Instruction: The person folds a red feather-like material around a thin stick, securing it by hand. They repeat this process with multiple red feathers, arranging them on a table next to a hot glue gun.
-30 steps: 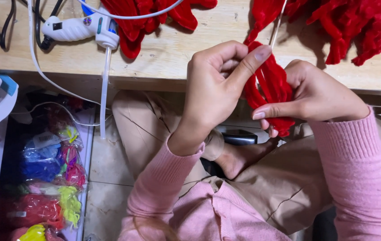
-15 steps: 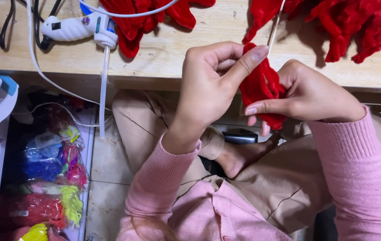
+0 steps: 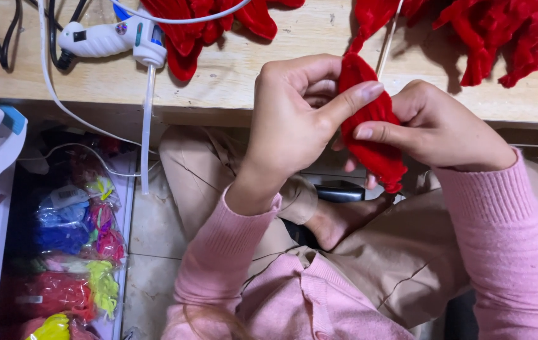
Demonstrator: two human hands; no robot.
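1. Centrally, just off the counter's (image 3: 269, 82) front edge: red fabric petal (image 3: 370, 129), upright, on a thin stick (image 3: 387, 47).
2. Left hand (image 3: 294, 119): grip clamped on the petal, thumb across its front.
3. Right hand (image 3: 439, 129): grip clamped on the petal's other side.
4. Toward the counter's back left corner: white glue gun (image 3: 111, 38).
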